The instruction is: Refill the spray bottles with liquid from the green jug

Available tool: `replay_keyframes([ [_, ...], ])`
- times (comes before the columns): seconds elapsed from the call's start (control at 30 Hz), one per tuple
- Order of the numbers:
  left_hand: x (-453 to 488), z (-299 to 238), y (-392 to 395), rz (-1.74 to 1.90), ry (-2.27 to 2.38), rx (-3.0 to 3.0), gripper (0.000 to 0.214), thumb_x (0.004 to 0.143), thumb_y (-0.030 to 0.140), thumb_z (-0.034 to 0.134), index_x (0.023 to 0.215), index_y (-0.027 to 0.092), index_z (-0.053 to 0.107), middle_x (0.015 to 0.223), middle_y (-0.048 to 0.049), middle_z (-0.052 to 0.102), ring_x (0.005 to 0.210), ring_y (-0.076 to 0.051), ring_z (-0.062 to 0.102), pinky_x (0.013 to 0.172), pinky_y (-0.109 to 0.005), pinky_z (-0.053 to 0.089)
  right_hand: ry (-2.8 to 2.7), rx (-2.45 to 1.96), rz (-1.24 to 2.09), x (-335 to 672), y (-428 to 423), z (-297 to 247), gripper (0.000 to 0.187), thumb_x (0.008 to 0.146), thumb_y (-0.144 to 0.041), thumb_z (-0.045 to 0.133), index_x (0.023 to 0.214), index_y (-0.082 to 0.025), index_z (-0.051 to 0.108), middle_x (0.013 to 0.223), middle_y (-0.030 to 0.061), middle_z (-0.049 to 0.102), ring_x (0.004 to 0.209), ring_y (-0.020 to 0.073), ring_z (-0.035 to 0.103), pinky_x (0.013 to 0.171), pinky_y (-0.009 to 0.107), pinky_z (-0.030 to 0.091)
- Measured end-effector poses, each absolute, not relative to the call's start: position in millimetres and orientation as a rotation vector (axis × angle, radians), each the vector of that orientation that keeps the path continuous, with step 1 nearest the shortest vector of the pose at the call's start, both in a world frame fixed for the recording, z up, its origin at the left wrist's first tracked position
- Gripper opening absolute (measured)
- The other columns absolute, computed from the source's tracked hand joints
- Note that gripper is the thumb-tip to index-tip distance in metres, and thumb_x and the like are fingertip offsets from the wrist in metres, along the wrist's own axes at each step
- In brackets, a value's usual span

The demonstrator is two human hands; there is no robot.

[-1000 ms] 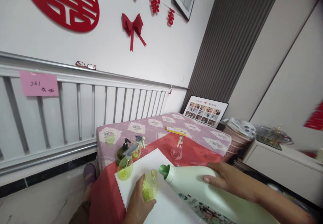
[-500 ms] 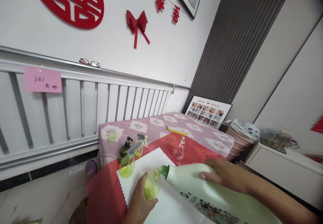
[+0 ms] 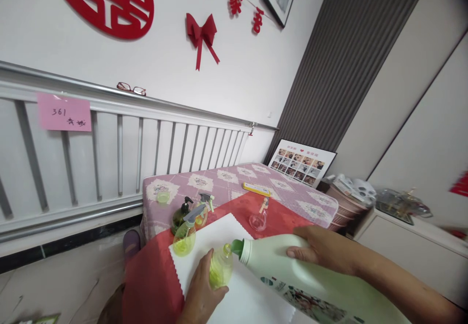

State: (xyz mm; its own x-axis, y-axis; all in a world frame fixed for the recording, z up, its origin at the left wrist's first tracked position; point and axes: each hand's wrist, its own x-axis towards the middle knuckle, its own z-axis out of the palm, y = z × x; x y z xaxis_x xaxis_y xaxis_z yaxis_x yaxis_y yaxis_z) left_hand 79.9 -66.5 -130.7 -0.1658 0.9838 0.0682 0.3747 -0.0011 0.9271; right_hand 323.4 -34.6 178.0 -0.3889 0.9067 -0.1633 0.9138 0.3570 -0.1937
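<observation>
My left hand is wrapped round a small clear bottle with a yellow-green tint and no cap, tilted to the right over a white mat. In my right hand is a large pale-green jug, gripped by its handle and lying nearly level. The jug's green spout sits right at the small bottle's mouth; whether liquid is flowing I cannot make out. Left of the mat's middle stand a yellow-green spray bottle, a dark green pump bottle and an orange-tinted spray bottle.
A clear pink bottle stands on the red cloth. A yellow box and a pale-green cup rest on the patterned tablecloth. A radiator runs behind; a white cabinet is at right.
Both hands, the small bottle and the jug hold almost the same positions. The camera view has shifted very slightly.
</observation>
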Motion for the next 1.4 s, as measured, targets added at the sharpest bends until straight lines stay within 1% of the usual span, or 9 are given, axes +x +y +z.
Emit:
replay_keyframes([
  [0.2, 80.8, -128.2, -68.0, 1.158, 1.62, 1.428, 0.098, 0.059, 0.02, 0.065, 0.15, 0.013, 0.029, 0.159, -0.0141, 0.041, 0.148, -0.026, 0.036, 0.124, -0.036, 0.028, 2.522, 1.658, -0.312, 321.4, -33.2, 178.2, 0.05, 0.08, -0.069, 0.056, 0.082, -0.02, 0.066, 0.092, 0.0132, 0.074, 0.081, 0.0318, 0.067, 0.068, 0.039, 0.047],
  [0.63, 80.3, -128.1, -67.7, 1.166, 1.604, 1.43, 0.097, 0.06, 0.023, 0.062, 0.15, 0.012, 0.028, 0.158, -0.0136, 0.042, 0.147, -0.027, 0.037, 0.124, -0.037, 0.029, 2.495, 1.703, -0.343, 309.0, -39.3, 190.9, 0.038, 0.078, -0.062, 0.062, 0.078, -0.024, 0.069, 0.088, 0.0097, 0.075, 0.083, 0.0318, 0.069, 0.069, 0.038, 0.049],
  [0.83, 80.3, -125.5, -69.0, 1.139, 1.608, 1.435, 0.098, 0.059, 0.023, 0.063, 0.15, 0.012, 0.027, 0.157, -0.0152, 0.042, 0.147, -0.028, 0.037, 0.123, -0.036, 0.03, 2.546, 1.738, -0.418, 320.3, -30.9, 180.3, 0.048, 0.074, -0.071, 0.063, 0.077, -0.023, 0.07, 0.085, 0.0101, 0.075, 0.08, 0.0322, 0.068, 0.066, 0.039, 0.048],
  [0.97, 82.0, -130.4, -69.8, 1.247, 1.612, 1.387, 0.096, 0.063, 0.021, 0.062, 0.149, 0.011, 0.022, 0.158, -0.0186, 0.039, 0.147, -0.027, 0.037, 0.124, -0.039, 0.03, 2.625, 1.752, -0.539, 328.8, -25.1, 170.0, 0.051, 0.076, -0.072, 0.061, 0.077, -0.023, 0.07, 0.081, 0.0075, 0.073, 0.074, 0.0268, 0.066, 0.061, 0.034, 0.047],
  [1.07, 82.4, -136.8, -67.4, 1.372, 1.632, 1.337, 0.093, 0.067, 0.02, 0.062, 0.149, 0.01, 0.019, 0.158, -0.0215, 0.038, 0.147, -0.029, 0.038, 0.124, -0.041, 0.03, 2.638, 1.878, -0.768, 329.9, -25.2, 161.0, 0.048, 0.078, -0.068, 0.062, 0.077, -0.021, 0.068, 0.069, 0.0026, 0.067, 0.056, 0.0174, 0.056, 0.05, 0.028, 0.039],
  [1.17, 82.3, -142.1, -63.1, 1.396, 1.68, 1.32, 0.089, 0.066, 0.021, 0.064, 0.145, 0.008, 0.025, 0.154, -0.0238, 0.041, 0.145, -0.032, 0.04, 0.122, -0.043, 0.033, 2.676, 2.048, -0.954, 327.1, -27.0, 146.2, 0.041, 0.077, -0.062, 0.066, 0.076, -0.021, 0.065, 0.061, -0.0026, 0.06, 0.049, 0.0124, 0.048, 0.049, 0.026, 0.035],
  [1.27, 83.6, -145.1, -60.9, 1.416, 1.714, 1.339, 0.086, 0.067, 0.022, 0.064, 0.144, 0.008, 0.028, 0.153, -0.0241, 0.042, 0.144, -0.033, 0.041, 0.121, -0.045, 0.036, 2.717, 2.263, -1.003, 322.2, -26.4, 121.3, 0.038, 0.075, -0.059, 0.065, 0.076, -0.021, 0.064, 0.051, -0.0055, 0.055, 0.047, 0.0138, 0.048, 0.051, 0.027, 0.037],
  [1.33, 85.1, -146.8, -60.9, 1.427, 1.716, 1.355, 0.086, 0.069, 0.022, 0.062, 0.146, 0.01, 0.025, 0.153, -0.0224, 0.042, 0.144, -0.032, 0.042, 0.12, -0.044, 0.037, 2.727, 2.424, -1.008, 318.2, -24.0, 99.2, 0.037, 0.074, -0.059, 0.063, 0.076, -0.022, 0.062, 0.047, -0.0066, 0.052, 0.046, 0.0155, 0.049, 0.052, 0.029, 0.038],
  [1.4, 86.3, -149.5, -61.0, 1.431, 1.722, 1.365, 0.09, 0.07, 0.022, 0.062, 0.149, 0.012, 0.021, 0.154, -0.0206, 0.042, 0.144, -0.03, 0.043, 0.12, -0.042, 0.038, 2.74, 2.566, -1.009, 313.6, -21.6, 74.3, 0.038, 0.072, -0.06, 0.062, 0.079, -0.023, 0.062, 0.049, -0.0055, 0.055, 0.049, 0.0186, 0.054, 0.054, 0.031, 0.042],
])
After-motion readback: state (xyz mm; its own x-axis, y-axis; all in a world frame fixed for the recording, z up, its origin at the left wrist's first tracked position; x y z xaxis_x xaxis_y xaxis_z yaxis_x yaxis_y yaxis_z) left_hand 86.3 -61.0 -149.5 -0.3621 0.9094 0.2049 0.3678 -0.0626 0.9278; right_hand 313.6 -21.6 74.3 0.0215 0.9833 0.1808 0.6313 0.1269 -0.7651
